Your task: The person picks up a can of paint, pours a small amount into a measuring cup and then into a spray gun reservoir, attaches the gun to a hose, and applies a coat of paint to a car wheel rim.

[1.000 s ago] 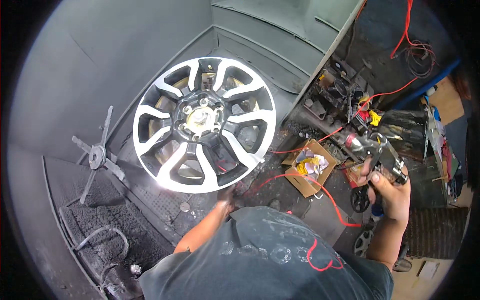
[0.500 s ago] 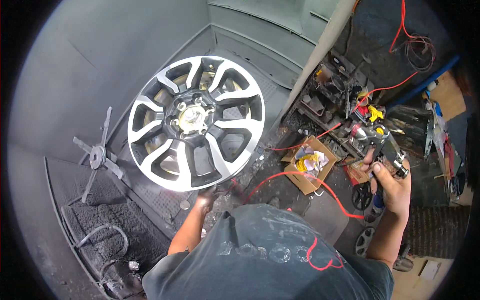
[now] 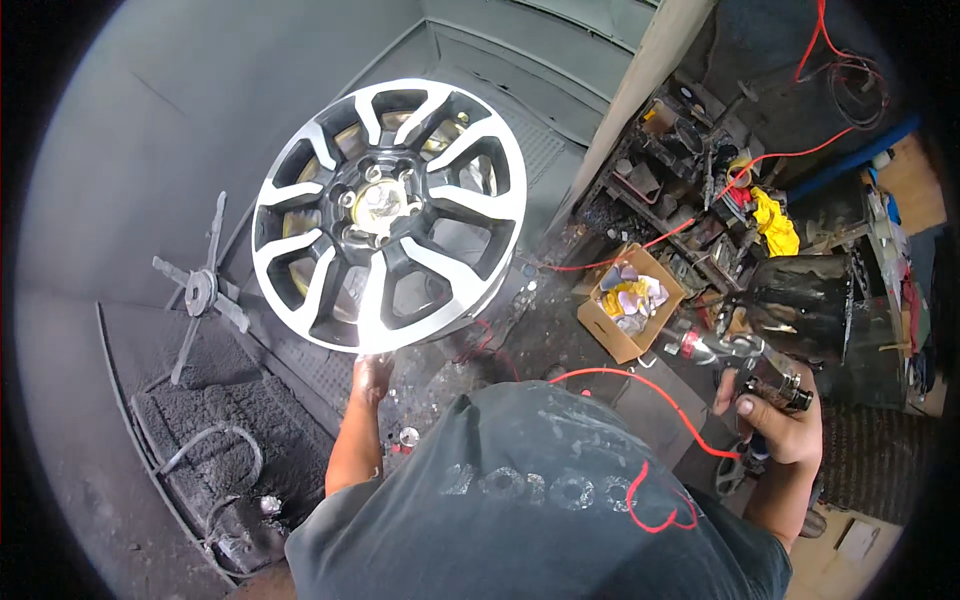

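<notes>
An alloy wheel [image 3: 470,299] with bright machined spoke faces and black recesses lies face up in front of me. My left hand [image 3: 371,380] is at its near edge, gripping the rim from below; most of the fingers are hidden under it. Off to the right, away from the wheel, my right hand [image 3: 780,425] is wrapped round a metal spray gun [image 3: 748,352], whose nozzle end points left. A red air hose [image 3: 650,385] curves across the floor towards that hand's forearm.
Grey booth walls [image 3: 200,90] enclose the wheel's far and left sides. A metal cross-shaped stand [image 3: 201,292] is at left, above a dark shaggy mat [image 3: 210,400]. Right of the wheel are an open cardboard box [image 3: 615,340], a cluttered shelf [image 3: 650,200] and a yellow cloth [image 3: 775,225].
The wheel has turned clockwise a little, and my left hand has shifted left along its near rim. My right hand has lowered slightly with the spray gun. The head view has shifted too.
</notes>
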